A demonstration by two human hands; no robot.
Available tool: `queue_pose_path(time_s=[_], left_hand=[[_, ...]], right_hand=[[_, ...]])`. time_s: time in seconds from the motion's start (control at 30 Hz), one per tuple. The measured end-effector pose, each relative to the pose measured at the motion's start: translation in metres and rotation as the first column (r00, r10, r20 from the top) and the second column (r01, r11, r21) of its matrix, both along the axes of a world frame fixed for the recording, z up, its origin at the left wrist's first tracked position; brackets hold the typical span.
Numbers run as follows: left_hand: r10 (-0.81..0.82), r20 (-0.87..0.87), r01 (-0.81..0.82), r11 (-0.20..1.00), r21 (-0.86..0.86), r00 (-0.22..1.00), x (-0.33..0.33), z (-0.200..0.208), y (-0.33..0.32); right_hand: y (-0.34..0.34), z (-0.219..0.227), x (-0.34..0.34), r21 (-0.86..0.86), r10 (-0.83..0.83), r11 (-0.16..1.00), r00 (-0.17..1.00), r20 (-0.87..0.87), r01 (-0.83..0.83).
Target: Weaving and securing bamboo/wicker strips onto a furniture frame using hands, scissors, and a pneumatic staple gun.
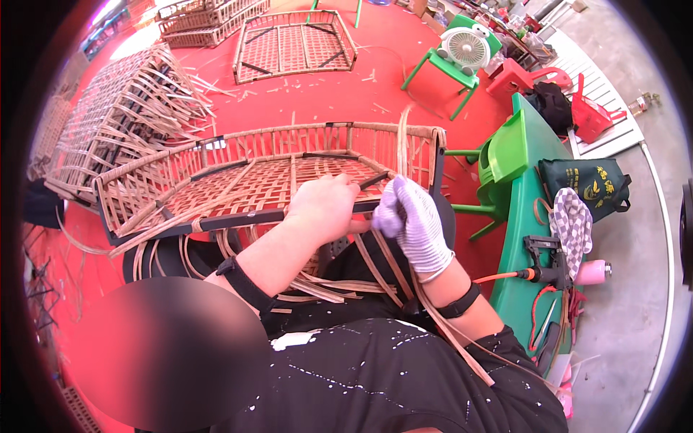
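A shallow rattan tray [278, 138] with a slatted side wall, a woven lattice base and a dark near rail lies across my lap. My bare left hand [325, 207] is closed over the near rail, right of its middle; the fingertips are partly hidden. Close beside it, at the right corner, my right hand [415, 222] wears a pale striped glove. Its fingers are pinched on a rattan strip [388, 252], and more light strips [404, 137] rise behind that hand past the tray wall. Loose strip ends hang below the rail and trail along my right forearm.
On the right, a green table [511, 252] carries a nail gun [550, 274] with an orange hose, a checked cloth [572, 220] and a dark green bag [588, 189]. Green chairs [498, 162], a fan [465, 49], another tray [294, 45] and stacked rattan frames [119, 108] stand around.
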State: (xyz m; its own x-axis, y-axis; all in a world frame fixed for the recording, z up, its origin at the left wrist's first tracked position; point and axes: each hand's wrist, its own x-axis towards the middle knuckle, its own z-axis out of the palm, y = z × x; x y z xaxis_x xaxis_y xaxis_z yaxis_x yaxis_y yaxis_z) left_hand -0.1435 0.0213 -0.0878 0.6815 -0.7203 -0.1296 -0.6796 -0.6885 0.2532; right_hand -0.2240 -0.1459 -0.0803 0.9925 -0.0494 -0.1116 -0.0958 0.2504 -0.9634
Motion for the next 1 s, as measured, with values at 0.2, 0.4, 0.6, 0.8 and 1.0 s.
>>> queue_pose_path(time_s=[0.2, 0.4, 0.6, 0.8, 1.0], left_hand=[[0.035, 0.032, -0.037, 0.997, 0.07, 0.999, 0.0, -0.001, -0.004], [0.047, 0.049, -0.051, 0.995, 0.088, 0.998, 0.0, -0.003, -0.003], [0.028, 0.015, -0.027, 1.0, -0.012, 1.0, 0.001, -0.007, 0.001], [-0.007, 0.066, 0.014, 0.994, -0.104, 0.998, -0.001, -0.007, 0.019], [0.042, 0.012, -0.041, 0.998, -0.055, 0.999, -0.004, -0.006, 0.04]], right_hand=[[0.019, 0.043, -0.033, 0.125, -0.107, 0.984, 0.981, -0.161, 0.128], [0.022, 0.046, -0.044, 0.142, -0.115, 0.982, 0.989, -0.09, 0.127], [0.003, 0.076, -0.054, -0.043, -0.005, 0.999, 0.999, 0.045, 0.007], [-0.038, 0.096, -0.047, -0.412, 0.428, 0.602, 0.713, -0.556, -0.684], [-0.025, -0.008, -0.031, -0.991, 0.387, -0.136, 0.921, -0.044, 0.009]])
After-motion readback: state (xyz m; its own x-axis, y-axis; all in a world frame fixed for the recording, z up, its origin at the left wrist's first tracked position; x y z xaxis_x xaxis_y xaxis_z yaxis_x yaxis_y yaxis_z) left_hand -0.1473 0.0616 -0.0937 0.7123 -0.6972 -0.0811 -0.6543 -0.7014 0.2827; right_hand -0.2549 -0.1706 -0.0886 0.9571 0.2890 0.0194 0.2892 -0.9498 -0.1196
